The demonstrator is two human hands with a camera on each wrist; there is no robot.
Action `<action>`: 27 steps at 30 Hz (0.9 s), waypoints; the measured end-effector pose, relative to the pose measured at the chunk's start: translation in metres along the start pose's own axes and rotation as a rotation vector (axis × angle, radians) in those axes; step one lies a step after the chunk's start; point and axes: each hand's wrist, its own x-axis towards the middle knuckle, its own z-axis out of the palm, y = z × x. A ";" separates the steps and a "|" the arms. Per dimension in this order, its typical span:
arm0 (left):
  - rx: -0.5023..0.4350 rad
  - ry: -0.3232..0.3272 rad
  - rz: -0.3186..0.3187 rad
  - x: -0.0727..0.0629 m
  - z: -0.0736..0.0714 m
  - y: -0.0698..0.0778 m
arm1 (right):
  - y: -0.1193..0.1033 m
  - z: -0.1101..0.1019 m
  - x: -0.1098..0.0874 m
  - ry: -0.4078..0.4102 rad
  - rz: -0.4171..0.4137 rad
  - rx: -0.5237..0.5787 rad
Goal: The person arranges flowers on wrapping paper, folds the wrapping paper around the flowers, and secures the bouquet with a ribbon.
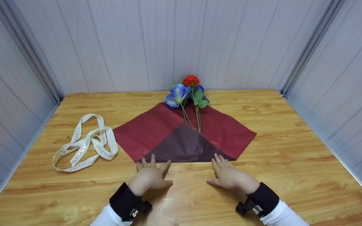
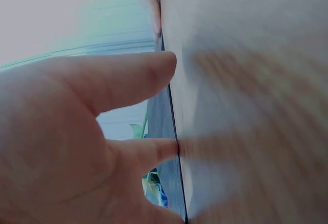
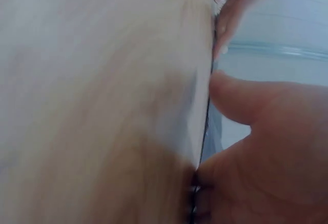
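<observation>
A dark red sheet of wrapping paper point(image 1: 231, 131) lies on the table, its near corner folded up into a dark purple triangle point(image 1: 181, 146) over the lower flower stems. My left hand point(image 1: 151, 175), fingers spread, rests with its fingertips on the left part of the folded edge. On the right part of that edge lie the fingers of my right hand point(image 1: 229, 174), extended with the thumb out to the side. A red rose point(image 1: 191, 81), a blue flower point(image 1: 177, 95) and a darker blue one point(image 1: 202, 91) stick out past the paper's far edge. Green leaves point(image 1: 200, 99) show beside them.
A loosely tangled white ribbon point(image 1: 101, 147) with printed lettering lies left of the paper. The wooden table point(image 1: 297, 175) is bounded by a panelled back wall point(image 1: 231, 44) and side walls. Each wrist wears a black band point(image 1: 264, 197) with a small camera.
</observation>
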 end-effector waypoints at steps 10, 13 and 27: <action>0.052 -0.033 -0.050 -0.001 -0.001 0.000 | 0.006 -0.002 -0.009 0.045 0.207 -0.078; 0.044 -0.023 -0.051 0.000 -0.002 0.000 | 0.006 -0.006 -0.010 0.051 0.281 -0.094; 0.022 -0.016 -0.089 0.003 0.001 -0.001 | 0.009 -0.009 -0.011 0.152 0.355 -0.154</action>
